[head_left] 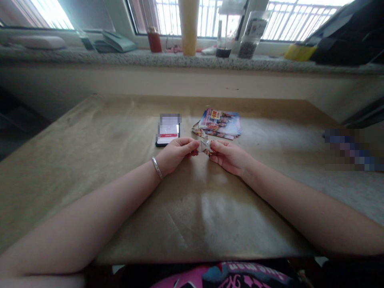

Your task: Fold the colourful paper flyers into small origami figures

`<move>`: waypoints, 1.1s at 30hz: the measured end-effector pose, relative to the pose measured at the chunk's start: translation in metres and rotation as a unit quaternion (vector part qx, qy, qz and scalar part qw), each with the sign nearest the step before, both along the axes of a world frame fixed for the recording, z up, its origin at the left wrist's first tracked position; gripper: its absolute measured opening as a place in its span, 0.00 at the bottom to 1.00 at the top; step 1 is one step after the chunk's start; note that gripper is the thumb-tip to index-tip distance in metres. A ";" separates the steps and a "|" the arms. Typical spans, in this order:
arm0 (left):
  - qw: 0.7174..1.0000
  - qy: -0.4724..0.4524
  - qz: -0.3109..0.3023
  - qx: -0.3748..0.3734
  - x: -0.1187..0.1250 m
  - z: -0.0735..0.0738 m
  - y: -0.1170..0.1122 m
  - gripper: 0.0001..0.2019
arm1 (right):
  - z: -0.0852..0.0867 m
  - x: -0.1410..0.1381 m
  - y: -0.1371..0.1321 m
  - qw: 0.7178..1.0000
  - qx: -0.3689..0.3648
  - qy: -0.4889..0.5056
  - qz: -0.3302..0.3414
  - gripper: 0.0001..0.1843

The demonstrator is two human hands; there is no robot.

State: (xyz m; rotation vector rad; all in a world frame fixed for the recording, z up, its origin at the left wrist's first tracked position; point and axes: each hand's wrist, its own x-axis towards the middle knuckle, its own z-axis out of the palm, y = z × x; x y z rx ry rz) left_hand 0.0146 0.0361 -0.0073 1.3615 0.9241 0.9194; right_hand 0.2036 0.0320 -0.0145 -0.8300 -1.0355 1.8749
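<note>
Between my two hands, a small piece of folded paper (205,146), whitish with some printed colour, is held just above the table. My left hand (180,151), with a silver bracelet at the wrist, pinches its left side between thumb and fingers. On the other side my right hand (226,155) grips the right edge the same way. Beyond the hands lies a stack of colourful printed leaflets (223,122), with a folded paper bit at its left corner. A phone (168,130) with a lit screen lies just past my left hand.
The table (135,224) has a tan cover. Behind it, a granite windowsill (126,59) carries a red jar (154,40), a tall yellow cylinder (189,28), clear containers (252,36) and a dark bag (348,36). A blurred-out item (354,150) lies at the right edge.
</note>
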 end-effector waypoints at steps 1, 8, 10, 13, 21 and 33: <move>1.000 -0.001 0.001 -0.001 0.000 0.000 0.000 0.23 | 0.000 0.000 0.000 1.000 0.003 0.000 -0.002 0.17; 1.000 0.004 0.000 -0.013 0.002 0.001 -0.001 0.22 | 0.000 -0.003 -0.001 1.000 0.003 -0.005 -0.025 0.16; 1.000 0.013 0.003 -0.009 0.003 0.002 -0.002 0.23 | 0.000 -0.003 -0.001 0.999 0.001 -0.009 -0.038 0.15; 1.000 0.020 0.003 -0.001 0.004 0.002 -0.001 0.22 | 0.000 -0.004 -0.001 0.999 -0.006 -0.013 -0.050 0.15; 0.999 0.033 0.004 0.012 0.006 0.003 -0.002 0.22 | 0.002 -0.003 -0.002 0.999 -0.009 0.021 -0.044 0.16; 1.000 0.016 -0.015 -0.007 -0.001 -0.004 0.003 0.24 | -0.002 -0.002 0.001 0.999 0.012 -0.039 -0.022 0.13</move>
